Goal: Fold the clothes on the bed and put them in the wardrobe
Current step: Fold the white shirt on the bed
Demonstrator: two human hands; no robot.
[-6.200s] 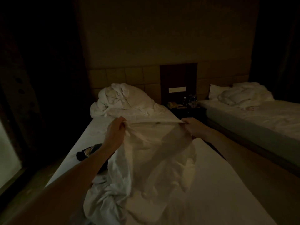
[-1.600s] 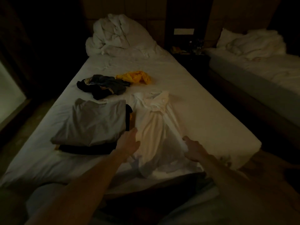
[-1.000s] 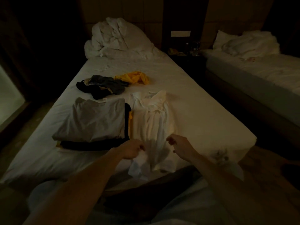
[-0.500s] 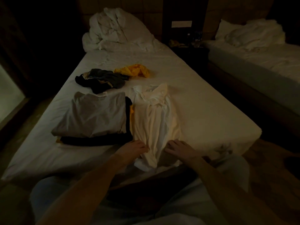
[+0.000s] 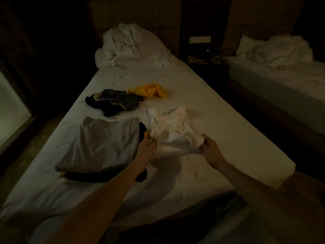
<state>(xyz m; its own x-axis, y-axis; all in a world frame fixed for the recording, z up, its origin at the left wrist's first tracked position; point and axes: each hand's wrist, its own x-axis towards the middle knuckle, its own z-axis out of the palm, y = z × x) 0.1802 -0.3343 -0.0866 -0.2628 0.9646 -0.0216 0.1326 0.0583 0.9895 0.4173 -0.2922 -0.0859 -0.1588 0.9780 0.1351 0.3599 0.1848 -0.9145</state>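
White shirt (image 5: 173, 132) bunched and creased, collar end flat on the bed (image 5: 219, 131). My left hand (image 5: 146, 147) and right hand (image 5: 210, 149) each pinch its near edge, lifted off the sheet.

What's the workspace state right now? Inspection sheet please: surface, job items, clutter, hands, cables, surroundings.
Surface: bed with a white sheet, wrinkled.
Job's things: white shirt partly folded, near hem lifted; folded grey shirt tops a stack beside it; dark garment and yellow garment crumpled, unfolded, farther up.
Clutter: bunched duvet at the head of the bed.
Hands: left hand and right hand each grip the white shirt's near edge.
Cables: nothing seen.
Surroundings: dim room; second bed on the right, nightstand between; wardrobe not in view.
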